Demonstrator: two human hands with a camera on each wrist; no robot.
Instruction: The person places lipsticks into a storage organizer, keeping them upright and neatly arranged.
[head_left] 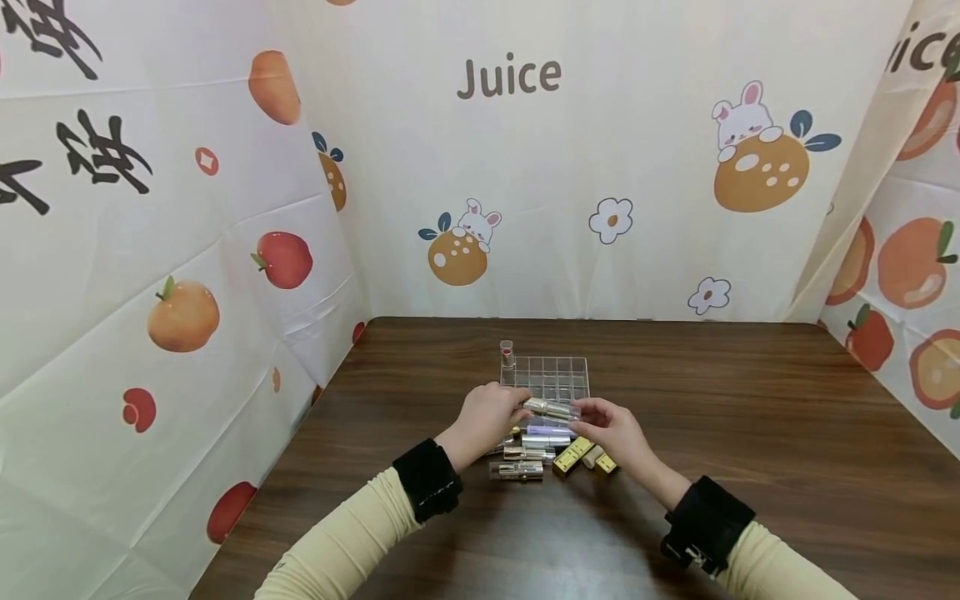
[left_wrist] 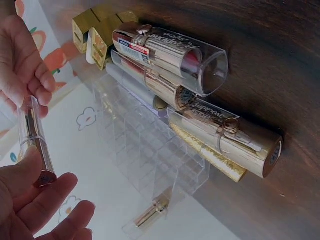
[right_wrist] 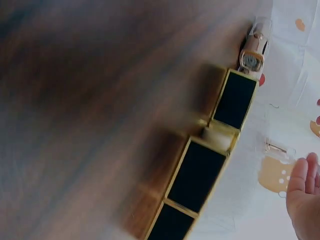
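Note:
A gold lipstick with a clear cap (head_left: pixel 551 407) is held level between both hands. My left hand (head_left: pixel 486 417) pinches its gold base, while my right hand (head_left: pixel 613 432) pinches the clear-capped end. The left wrist view shows this lipstick (left_wrist: pixel 37 137) between the left thumb (left_wrist: pixel 25 172) and fingers and the other hand's (left_wrist: pixel 25 70) fingertips. Just behind the hands stands a clear compartment organizer (head_left: pixel 558 377), with an upright lipstick (head_left: pixel 507 354) in its back left corner. In the right wrist view, a hand (right_wrist: pixel 306 205) shows only partly.
Below the hands lie several lipsticks (head_left: pixel 521 471) in gold and silver, a lilac tube (head_left: pixel 547 431) and yellow-gold boxes (head_left: pixel 572 456), close together on the brown wooden table (head_left: pixel 712 400). Printed curtains (head_left: pixel 540 167) surround the table at back and sides.

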